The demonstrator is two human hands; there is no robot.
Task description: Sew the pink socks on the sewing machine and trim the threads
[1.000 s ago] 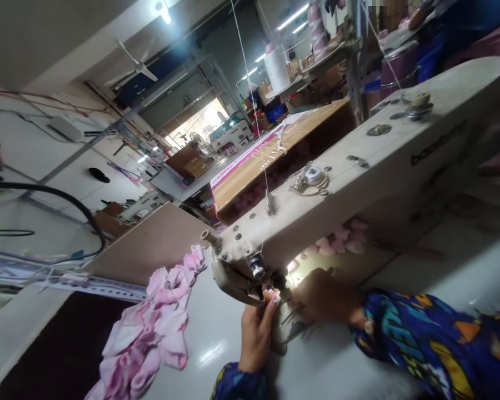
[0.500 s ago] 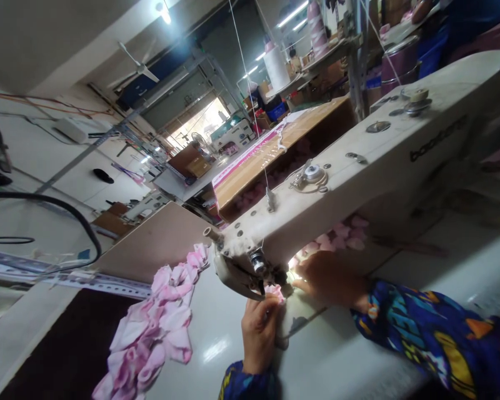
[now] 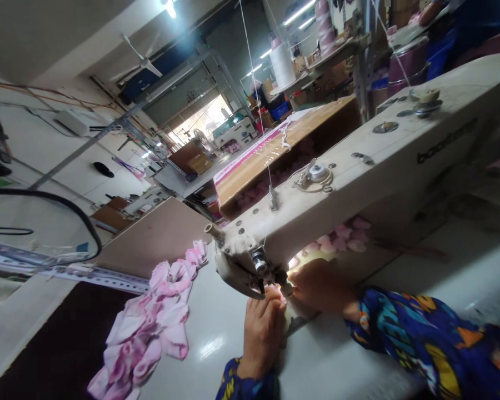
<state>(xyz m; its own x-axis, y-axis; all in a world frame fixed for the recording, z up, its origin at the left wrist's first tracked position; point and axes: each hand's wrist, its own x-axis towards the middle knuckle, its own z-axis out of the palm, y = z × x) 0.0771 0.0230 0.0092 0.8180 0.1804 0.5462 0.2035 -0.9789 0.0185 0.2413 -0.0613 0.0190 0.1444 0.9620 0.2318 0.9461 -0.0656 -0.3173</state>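
Note:
A pale sewing machine reaches across the white table from the right. Under its head lies a small pink fabric piece, brightly lit and mostly covered. My left hand is closed on that piece just in front of the needle area, fingers bent together. On the other side of the head, my right hand has its fingertips by the needle area; what they press or hold is hidden by the machine head and glare.
Crumpled pink fabric pieces trail along the table's left side. More pink pieces lie behind the machine arm. A cardboard box stands beyond it. At the top right, a person's arm shows.
My left hand has turned and closed over the pink piece, moving slightly closer to the needle area. My right hand has shifted slightly left. The view has moved a little.

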